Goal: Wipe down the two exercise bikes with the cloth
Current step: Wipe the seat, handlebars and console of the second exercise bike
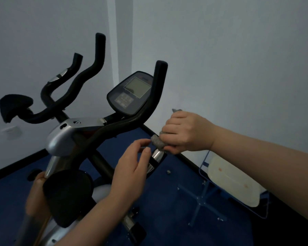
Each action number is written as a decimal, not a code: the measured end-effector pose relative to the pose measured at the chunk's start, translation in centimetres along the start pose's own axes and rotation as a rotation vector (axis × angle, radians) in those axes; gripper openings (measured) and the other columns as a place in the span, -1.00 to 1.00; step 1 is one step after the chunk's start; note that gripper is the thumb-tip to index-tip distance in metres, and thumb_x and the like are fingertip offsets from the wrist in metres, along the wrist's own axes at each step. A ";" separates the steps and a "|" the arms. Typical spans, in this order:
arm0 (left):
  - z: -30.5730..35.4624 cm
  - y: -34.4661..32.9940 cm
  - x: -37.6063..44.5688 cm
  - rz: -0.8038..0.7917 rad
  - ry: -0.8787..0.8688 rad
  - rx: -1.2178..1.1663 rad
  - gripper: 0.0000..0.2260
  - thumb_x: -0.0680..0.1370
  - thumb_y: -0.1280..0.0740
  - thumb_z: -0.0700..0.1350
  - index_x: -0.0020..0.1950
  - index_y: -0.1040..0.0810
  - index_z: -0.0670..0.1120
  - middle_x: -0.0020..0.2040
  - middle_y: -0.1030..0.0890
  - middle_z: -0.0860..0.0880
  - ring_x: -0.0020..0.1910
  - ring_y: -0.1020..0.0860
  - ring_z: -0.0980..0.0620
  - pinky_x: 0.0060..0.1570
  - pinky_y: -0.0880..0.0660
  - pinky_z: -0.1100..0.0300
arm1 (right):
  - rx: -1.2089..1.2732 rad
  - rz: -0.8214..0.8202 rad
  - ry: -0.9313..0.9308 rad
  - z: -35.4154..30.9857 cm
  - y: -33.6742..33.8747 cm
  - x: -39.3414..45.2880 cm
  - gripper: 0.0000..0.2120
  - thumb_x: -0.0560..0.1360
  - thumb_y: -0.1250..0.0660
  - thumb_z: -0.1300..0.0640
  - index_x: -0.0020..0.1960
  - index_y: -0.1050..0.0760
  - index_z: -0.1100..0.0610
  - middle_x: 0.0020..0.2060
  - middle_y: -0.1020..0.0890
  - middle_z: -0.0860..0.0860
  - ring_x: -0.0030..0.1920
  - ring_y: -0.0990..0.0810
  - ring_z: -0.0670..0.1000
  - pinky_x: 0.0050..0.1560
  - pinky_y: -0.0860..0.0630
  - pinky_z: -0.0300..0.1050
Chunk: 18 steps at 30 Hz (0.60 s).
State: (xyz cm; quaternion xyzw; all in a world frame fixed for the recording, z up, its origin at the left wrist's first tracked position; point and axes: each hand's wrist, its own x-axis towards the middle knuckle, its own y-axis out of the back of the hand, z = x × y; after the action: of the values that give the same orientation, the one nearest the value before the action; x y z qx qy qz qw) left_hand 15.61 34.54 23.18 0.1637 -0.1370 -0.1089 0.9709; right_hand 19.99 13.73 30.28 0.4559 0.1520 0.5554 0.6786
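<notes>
Your right hand is fisted round the bunched grey cloth — soft, light, floppy — so pinch its loose end with your open left hand.

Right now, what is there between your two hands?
In the head view, the bunched grey cloth sticks out of the right hand toward the left hand; just below it shows the bike's shiny metal handlebar sensor.
</notes>
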 end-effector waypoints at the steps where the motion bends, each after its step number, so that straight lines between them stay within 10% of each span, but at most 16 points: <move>1: -0.1 0.0 -0.1 0.003 0.002 0.003 -0.76 0.60 -0.14 0.04 0.22 -0.50 0.09 0.06 -0.59 0.17 0.05 -0.54 0.25 -0.06 -0.40 0.31 | 0.003 0.004 -0.016 0.2 0.1 0.1 -0.72 0.53 -0.26 0.02 -0.24 -0.58 0.15 -0.32 -0.62 0.03 -0.32 -0.59 0.06 -0.24 -0.52 -0.08; 11: -0.4 -0.5 -0.1 0.038 0.015 0.037 -0.81 0.62 -0.17 0.02 0.17 -0.51 0.15 0.05 -0.58 0.23 0.05 -0.53 0.29 -0.05 -0.42 0.30 | 0.334 0.463 -0.875 -3.4 -1.2 0.8 -0.74 0.53 -0.26 0.09 -0.12 -0.62 0.26 -0.30 -0.64 0.09 -0.31 -0.57 0.08 -0.27 -0.54 -0.04; 18: -0.5 -0.6 -0.3 0.083 0.008 0.039 -0.77 0.57 -0.11 0.14 0.13 -0.50 0.20 0.05 -0.59 0.26 0.03 -0.54 0.30 -0.06 -0.48 0.24 | 0.711 0.929 -1.484 -6.6 -2.3 3.0 -0.78 0.58 -0.15 -0.03 -0.07 -0.54 0.02 -0.34 -0.53 -0.19 -0.30 -0.49 -0.21 -0.28 -0.43 -0.35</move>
State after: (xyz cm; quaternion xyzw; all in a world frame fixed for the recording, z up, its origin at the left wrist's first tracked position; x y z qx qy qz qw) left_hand 15.34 34.18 22.42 0.1770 -0.1420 -0.0651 0.9717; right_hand 17.74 19.48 25.85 0.8880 -0.3553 0.2593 0.1340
